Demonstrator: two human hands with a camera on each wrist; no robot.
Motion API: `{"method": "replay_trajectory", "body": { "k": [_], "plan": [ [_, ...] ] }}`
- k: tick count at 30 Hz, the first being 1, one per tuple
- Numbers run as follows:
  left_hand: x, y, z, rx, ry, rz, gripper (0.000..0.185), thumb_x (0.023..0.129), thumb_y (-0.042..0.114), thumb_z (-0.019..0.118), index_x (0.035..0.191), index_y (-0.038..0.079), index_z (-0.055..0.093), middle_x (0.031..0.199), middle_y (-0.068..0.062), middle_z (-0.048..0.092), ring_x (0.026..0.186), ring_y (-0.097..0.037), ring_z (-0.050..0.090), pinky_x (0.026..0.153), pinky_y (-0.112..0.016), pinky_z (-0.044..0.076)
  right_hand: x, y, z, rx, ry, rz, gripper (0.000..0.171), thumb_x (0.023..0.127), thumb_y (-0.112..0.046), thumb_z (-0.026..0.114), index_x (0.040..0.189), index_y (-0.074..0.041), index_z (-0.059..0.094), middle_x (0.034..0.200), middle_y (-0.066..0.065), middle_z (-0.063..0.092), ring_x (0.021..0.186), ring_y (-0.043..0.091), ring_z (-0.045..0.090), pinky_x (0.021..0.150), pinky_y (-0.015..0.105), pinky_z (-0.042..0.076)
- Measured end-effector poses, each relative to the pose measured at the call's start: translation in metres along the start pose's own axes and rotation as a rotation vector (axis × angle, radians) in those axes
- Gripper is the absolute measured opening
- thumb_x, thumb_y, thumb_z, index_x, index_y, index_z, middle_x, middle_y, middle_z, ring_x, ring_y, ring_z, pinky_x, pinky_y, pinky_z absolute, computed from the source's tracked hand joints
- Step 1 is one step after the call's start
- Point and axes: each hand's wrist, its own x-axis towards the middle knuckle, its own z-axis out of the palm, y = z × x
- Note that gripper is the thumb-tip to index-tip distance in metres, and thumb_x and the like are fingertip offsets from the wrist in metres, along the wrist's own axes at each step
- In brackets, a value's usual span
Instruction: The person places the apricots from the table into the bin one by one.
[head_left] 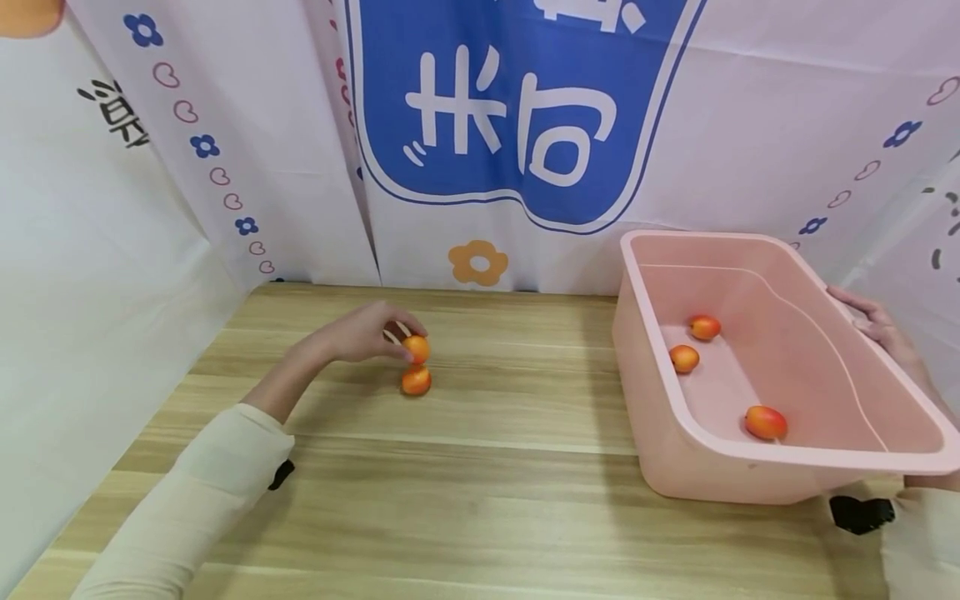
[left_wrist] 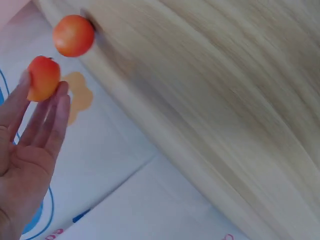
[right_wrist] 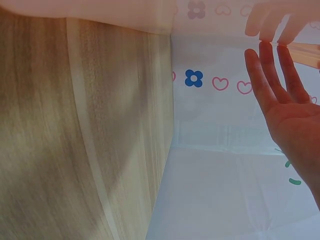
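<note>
**Wooden bench, printed backdrop: left grip on small orange fruit**

Wood-grain bench (head_left: 487,500) boxed in by white cloth with blue panel, flowers and hearts. Landmark: pink tub (head_left: 750,475), standing on the bench toward the right side.

Left hand (head_left: 367,333) well left of the tub, near the bench's back edge. Fingertips pinching one orange fruit (head_left: 416,348); wrist view confirms: fruit (left_wrist: 43,78) sits at the fingertips (left_wrist: 60,95), fingers nearly straight, palm open behind it, so a light tip pinch and not a full wrap. Second loose fruit (head_left: 416,381) just in front of the held one, touching or almost touching it, resting on the bench, also far left of the tub.

Three more fruits inside the tub: two (head_left: 703,327) (head_left: 684,358) near its back left area, one (head_left: 765,422) toward its front.

Right hand (head_left: 877,325) resting on the tub's far right rim, fingers laid over the edge; wrist view shows fingers (right_wrist: 270,80) mostly straight against the pink wall. Steadying contact, no clear clamp.

Handling judgement: fruit looks small, round, glossy orange-red with a yellower blush, uniform shape, likely light plastic replicas. Probably rigid, not fragile, somewhat slippery and prone to rolling on the flat bench. Best taken across the widest part with thumb opposing two fingertips. Neighbour fruit close enough to get knocked.
</note>
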Motion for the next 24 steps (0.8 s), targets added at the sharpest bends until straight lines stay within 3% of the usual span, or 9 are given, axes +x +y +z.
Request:
{"method": "replay_trajectory", "body": {
  "k": [9,17,24],
  "plan": [
    [0.02,0.034,0.008,-0.196,0.109,0.07,0.035,0.088,0.001,0.081,0.121,-0.007,0.071,0.116,-0.019,0.074,0.103,-0.03,0.073,0.09,-0.037,0.061,-0.001,-0.001,0.0,-0.035,0.001,0.019,0.056,0.109,0.002,0.015,0.142,-0.01,0.059,0.132,0.003,0.068,0.108,0.013,0.069,0.084,0.024,0.06],
    [0.047,0.063,0.023,-0.35,0.193,0.13,0.037,0.089,-0.001,0.08,0.124,-0.007,0.069,0.123,-0.02,0.072,0.107,-0.031,0.074,0.091,-0.036,0.061,-0.002,0.001,-0.002,-0.03,-0.012,0.008,0.06,0.108,0.005,0.012,0.141,-0.008,0.059,0.13,0.005,0.068,0.104,0.015,0.071,0.081,0.025,0.061],
    [0.07,0.084,0.03,-0.399,0.241,0.168,0.04,0.089,-0.001,0.08,0.127,-0.005,0.068,0.127,-0.018,0.067,0.111,-0.032,0.072,0.093,-0.037,0.06,0.0,0.0,-0.003,-0.042,-0.006,-0.006,0.06,0.107,0.006,0.012,0.141,-0.008,0.06,0.13,0.006,0.068,0.102,0.016,0.071,0.079,0.025,0.061]
  ]
}}
